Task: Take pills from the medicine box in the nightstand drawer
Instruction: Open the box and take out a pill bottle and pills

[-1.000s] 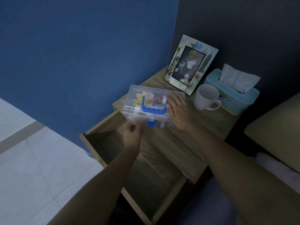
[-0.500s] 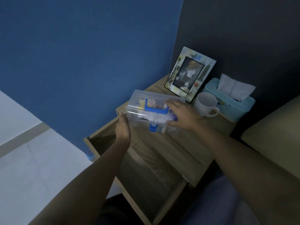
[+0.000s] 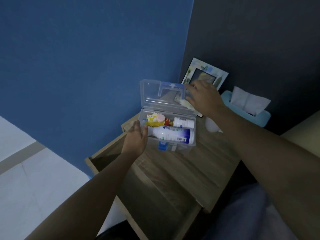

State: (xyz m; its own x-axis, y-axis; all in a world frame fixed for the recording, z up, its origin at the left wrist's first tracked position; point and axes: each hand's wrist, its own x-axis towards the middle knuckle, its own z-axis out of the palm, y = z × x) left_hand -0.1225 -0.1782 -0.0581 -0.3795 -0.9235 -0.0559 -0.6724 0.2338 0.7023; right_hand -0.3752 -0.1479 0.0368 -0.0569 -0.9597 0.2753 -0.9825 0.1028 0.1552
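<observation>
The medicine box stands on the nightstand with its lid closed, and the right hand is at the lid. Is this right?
Not quite: the head view shows the lid open, raised upright. The medicine box does stand on the nightstand, and the right hand is at the lid.

The single head view looks forward and steeply down, close over the nightstand (image 3: 181, 170) corner.

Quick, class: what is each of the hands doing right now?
Left hand: open, steadying the medicine box at its end.
Right hand: holding the lid raised.
</observation>
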